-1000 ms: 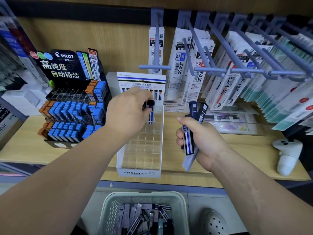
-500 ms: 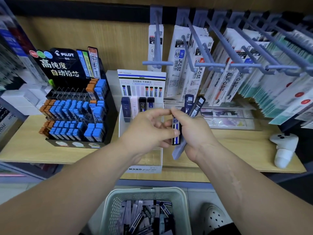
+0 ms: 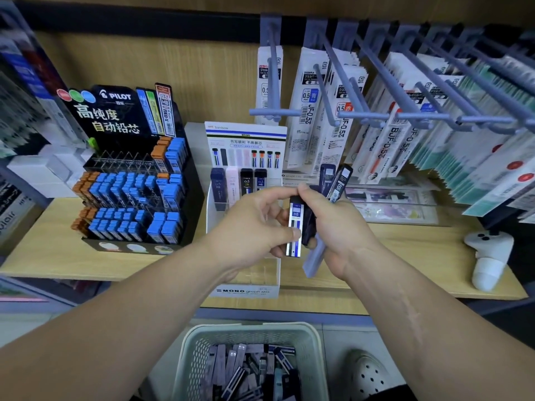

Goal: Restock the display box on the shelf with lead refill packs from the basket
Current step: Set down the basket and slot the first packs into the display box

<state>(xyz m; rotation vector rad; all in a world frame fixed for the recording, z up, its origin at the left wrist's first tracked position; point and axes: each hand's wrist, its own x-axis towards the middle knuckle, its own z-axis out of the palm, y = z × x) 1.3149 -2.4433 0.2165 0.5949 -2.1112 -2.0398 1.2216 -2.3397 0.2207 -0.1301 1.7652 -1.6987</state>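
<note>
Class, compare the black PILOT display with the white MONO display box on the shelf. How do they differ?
The PILOT display is black; the MONO display box is white and clear. The PILOT display is crowded with blue and orange packs; the MONO display box shows only four packs, in its back row. Both stand on the wooden shelf.

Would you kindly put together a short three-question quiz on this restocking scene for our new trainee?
1. True or false: the basket is empty.
2. How many packs stand in the back row of the display box?
3. The left hand pinches a striped pack from: A) the basket B) the bundle in the right hand C) a hook.
Key: 1 false; 2 four; 3 B.
</note>
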